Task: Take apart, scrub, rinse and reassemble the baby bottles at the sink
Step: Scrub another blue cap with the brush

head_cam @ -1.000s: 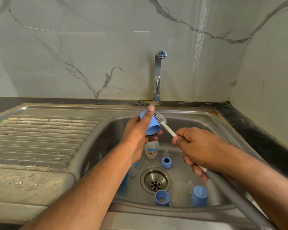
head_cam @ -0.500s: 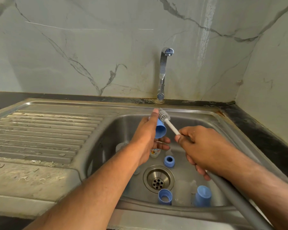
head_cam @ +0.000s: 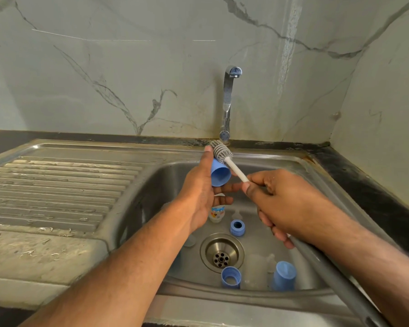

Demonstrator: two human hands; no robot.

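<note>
Above the sink basin [head_cam: 165,185], your left hand [head_cam: 198,197] grips a blue cap [head_cam: 219,173], tilted up and away. Your right hand [head_cam: 283,204], just beside it, grips the brush [head_cam: 222,154]; its bristles touch the cap's far end.

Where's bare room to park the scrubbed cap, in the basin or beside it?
The ribbed drainboard left of the basin shows nothing on it, likewise the flat ledge in front of it. The basin floor is crowded: two threaded rings, a blue cap and a printed bottle ring the drain. The basin's back right slope is bare.
</note>
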